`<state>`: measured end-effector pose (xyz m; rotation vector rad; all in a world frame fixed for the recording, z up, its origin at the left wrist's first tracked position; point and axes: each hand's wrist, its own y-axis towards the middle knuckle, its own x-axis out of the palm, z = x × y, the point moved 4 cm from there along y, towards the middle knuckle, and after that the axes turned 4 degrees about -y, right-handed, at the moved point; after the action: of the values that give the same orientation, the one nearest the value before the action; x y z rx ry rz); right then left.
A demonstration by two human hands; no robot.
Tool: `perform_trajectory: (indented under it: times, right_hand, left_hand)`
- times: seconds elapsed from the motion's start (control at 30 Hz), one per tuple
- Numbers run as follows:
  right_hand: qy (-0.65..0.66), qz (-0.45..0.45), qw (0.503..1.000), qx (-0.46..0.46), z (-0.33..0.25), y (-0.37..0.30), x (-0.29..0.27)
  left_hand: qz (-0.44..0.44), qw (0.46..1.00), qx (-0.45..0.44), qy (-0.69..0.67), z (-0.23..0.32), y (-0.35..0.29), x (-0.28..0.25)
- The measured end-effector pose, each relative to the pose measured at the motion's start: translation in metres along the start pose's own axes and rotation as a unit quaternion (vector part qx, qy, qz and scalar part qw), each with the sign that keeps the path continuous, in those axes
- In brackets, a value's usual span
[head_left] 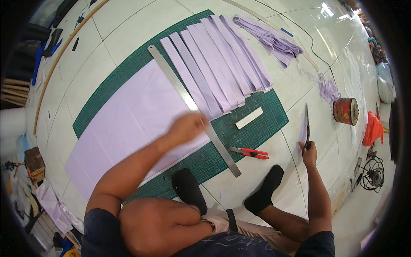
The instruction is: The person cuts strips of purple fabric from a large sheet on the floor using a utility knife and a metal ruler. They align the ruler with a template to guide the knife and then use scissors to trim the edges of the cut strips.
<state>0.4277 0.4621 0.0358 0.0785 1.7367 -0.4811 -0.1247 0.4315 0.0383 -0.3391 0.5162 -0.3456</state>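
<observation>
My left hand (187, 127) is blurred by motion and hovers over the edge of a large lilac fabric sheet (128, 124) next to a long steel ruler (192, 107); whether it holds anything I cannot tell. My right hand (309, 153) grips dark scissors (307, 126) pointing away from me, with a lilac scrap (302, 135) beside the blades. Both sheet and ruler lie on a green cutting mat (261, 122). Several cut lilac strips (218, 64) lie side by side beyond the ruler.
A red-handled cutter (250, 152) and a small white block (249, 118) lie near the mat's near corner. A heap of lilac strips (269, 38) sits further off. A rusty red tin (346, 111), an orange bag (372, 128) and a black cable are at right. My black-socked feet (188, 188) rest by the mat.
</observation>
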Motion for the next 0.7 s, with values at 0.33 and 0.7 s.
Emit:
perform_trajectory:
  times: [0.33,0.7]
  right_hand:
    - [-0.023,-0.125,0.992,0.019,-0.01,0.021,0.012]
    - [-0.026,-0.172,0.89,-0.421,-0.199,-0.102,0.013]
  left_hand:
    - [0.27,0.911,-0.1,0.295,-0.095,0.017,-0.156]
    - [0.259,0.918,-0.11,0.278,-0.096,0.017,-0.153]
